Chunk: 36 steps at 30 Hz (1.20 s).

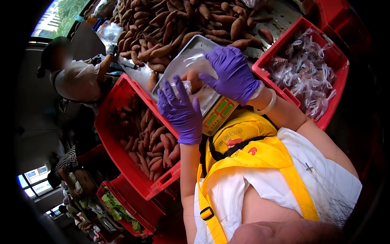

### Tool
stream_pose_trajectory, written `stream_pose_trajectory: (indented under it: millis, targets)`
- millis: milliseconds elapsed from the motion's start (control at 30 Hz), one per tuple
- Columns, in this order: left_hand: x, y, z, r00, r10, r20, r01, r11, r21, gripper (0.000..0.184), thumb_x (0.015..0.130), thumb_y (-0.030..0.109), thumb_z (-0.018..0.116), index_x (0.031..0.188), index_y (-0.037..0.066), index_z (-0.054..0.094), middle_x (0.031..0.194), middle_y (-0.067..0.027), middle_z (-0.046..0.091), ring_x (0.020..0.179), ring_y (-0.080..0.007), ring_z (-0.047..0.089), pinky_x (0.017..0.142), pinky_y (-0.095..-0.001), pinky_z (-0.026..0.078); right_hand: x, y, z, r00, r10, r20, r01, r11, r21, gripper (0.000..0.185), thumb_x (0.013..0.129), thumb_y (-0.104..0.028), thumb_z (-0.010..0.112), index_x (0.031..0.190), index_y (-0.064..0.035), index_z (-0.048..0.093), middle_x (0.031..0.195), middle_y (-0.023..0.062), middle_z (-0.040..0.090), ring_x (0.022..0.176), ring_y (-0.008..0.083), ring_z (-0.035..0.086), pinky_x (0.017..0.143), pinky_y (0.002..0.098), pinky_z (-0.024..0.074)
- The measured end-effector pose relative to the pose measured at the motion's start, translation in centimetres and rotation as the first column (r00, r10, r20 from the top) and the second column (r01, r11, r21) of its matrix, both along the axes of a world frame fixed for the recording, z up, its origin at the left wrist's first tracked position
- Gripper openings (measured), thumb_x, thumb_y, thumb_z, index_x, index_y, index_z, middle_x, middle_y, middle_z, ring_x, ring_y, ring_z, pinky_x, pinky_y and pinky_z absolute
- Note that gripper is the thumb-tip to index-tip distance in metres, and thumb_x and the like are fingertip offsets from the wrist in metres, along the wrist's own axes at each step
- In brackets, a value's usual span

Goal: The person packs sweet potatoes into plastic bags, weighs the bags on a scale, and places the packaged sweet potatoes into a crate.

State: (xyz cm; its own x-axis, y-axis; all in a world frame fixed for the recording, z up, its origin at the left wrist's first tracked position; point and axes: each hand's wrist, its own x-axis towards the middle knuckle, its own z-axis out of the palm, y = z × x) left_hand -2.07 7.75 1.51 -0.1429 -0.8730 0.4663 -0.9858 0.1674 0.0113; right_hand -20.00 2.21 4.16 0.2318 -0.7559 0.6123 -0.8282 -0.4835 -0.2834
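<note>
A clear plastic bag [195, 61] with sweet potatoes [192, 79] in it lies on the tray of a digital scale [219, 112] with green displays. My left hand [180, 110], in a purple glove, is at the near left side of the bag, its fingers apart and touching the plastic. On the other side my right hand [234, 74], also gloved in purple, is curled over the bag with its thumb towards the sweet potatoes. Its fingertips are partly hidden, and it appears to pinch the plastic.
Loose sweet potatoes [162, 24] are heaped behind the scale. One red crate [122, 162] at left holds more; another [344, 75] at right holds bagged ones. A co-worker [81, 77] stands at upper left. Leafy greens [118, 209] lie in a lower-left crate.
</note>
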Motion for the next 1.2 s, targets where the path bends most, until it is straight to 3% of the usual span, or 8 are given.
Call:
stream_pose_trajectory:
  millis: [133,167,300,467,500,600,900,1200]
  targets:
    - [1.6,0.8,2.5,0.991,0.055,-0.120,-0.078,0.979,-0.189,0.072,0.076,0.011,0.063,0.143,0.006,0.039,0.140,-0.0151,0.045,0.130,-0.0352,0.039,0.108,-0.0429,0.030,-2.9,-0.5,-0.7,0.976,0.099,0.193,-0.118,0.989,0.088,0.014,0.084,-0.009,0.066,0.097,-0.0048,0.067,0.093,0.0099,0.067,0.089,0.0267,0.064,0.085,0.0369,0.0486]
    - [1.2,1.2,3.4,0.991,-0.020,-0.135,-0.018,0.963,-0.270,0.065,0.076,0.009,0.062,0.139,0.006,0.046,0.135,-0.0142,0.051,0.126,-0.0337,0.044,0.105,-0.0419,0.034,-3.1,-0.3,-0.7,0.978,0.085,0.191,-0.102,0.992,0.080,0.014,0.084,-0.009,0.066,0.097,-0.0048,0.067,0.093,0.0099,0.067,0.089,0.0267,0.064,0.085,0.0369,0.0486]
    - [-2.4,1.0,4.9,0.837,-0.540,-0.087,0.530,0.840,-0.117,0.042,0.073,0.006,0.062,0.114,0.010,0.065,0.102,-0.0076,0.066,0.090,-0.0266,0.064,0.083,-0.0385,0.049,-3.0,0.9,-0.1,0.561,0.157,0.813,-0.554,0.801,0.228,0.015,0.089,-0.002,0.058,0.101,-0.0033,0.067,0.096,0.0051,0.068,0.095,0.0131,0.062,0.090,0.0292,0.0472]
    - [-0.4,-7.9,-4.6,0.951,-0.280,-0.132,0.293,0.952,0.093,0.022,0.067,0.019,0.068,0.081,0.005,0.059,0.067,-0.0159,0.058,0.061,-0.0341,0.058,0.056,-0.0447,0.047,-2.1,2.4,-2.2,0.426,0.135,0.895,-0.662,0.721,0.207,0.019,0.091,-0.014,0.062,0.106,-0.0035,0.067,0.102,0.0072,0.068,0.095,0.0155,0.063,0.089,0.0323,0.0487]
    - [-3.9,-6.1,1.4,0.988,-0.080,-0.134,0.140,0.841,0.523,0.024,0.072,0.015,0.066,0.094,0.006,0.068,0.088,-0.0170,0.067,0.074,-0.0326,0.064,0.066,-0.0371,0.052,-2.0,2.5,-2.1,0.491,0.129,0.862,-0.636,0.729,0.253,0.019,0.091,-0.014,0.061,0.106,-0.0035,0.067,0.100,0.0087,0.069,0.093,0.0167,0.064,0.088,0.0328,0.0496]
    - [-4.5,-9.1,-2.1,0.945,-0.322,-0.055,0.319,0.876,0.360,0.026,0.074,0.016,0.065,0.097,0.004,0.067,0.090,-0.0161,0.067,0.076,-0.0309,0.063,0.067,-0.0365,0.051,-2.6,2.7,-0.9,0.636,0.058,0.769,-0.558,0.723,0.407,0.025,0.092,-0.022,0.059,0.105,-0.0026,0.066,0.095,0.0112,0.068,0.087,0.0179,0.065,0.081,0.0318,0.0512]
    - [-12.4,-11.8,-1.0,0.799,-0.595,-0.081,0.592,0.757,0.278,0.031,0.081,0.019,0.061,0.105,0.000,0.063,0.095,-0.0134,0.065,0.081,-0.0258,0.060,0.072,-0.0349,0.049,-7.6,3.9,-0.2,0.619,-0.093,0.780,-0.415,0.804,0.425,0.024,0.094,-0.019,0.057,0.107,-0.0009,0.065,0.102,0.0107,0.067,0.096,0.0179,0.063,0.087,0.0320,0.0497]
    - [-0.7,-6.8,5.0,0.594,-0.474,-0.650,0.653,0.756,0.046,0.037,0.089,0.023,0.058,0.113,-0.005,0.059,0.100,-0.0107,0.064,0.086,-0.0207,0.057,0.077,-0.0332,0.047,-6.3,1.8,-0.2,0.446,0.022,0.895,-0.589,0.760,0.275,0.023,0.095,-0.015,0.056,0.110,0.0008,0.064,0.109,0.0101,0.066,0.104,0.0179,0.061,0.094,0.0322,0.0483]
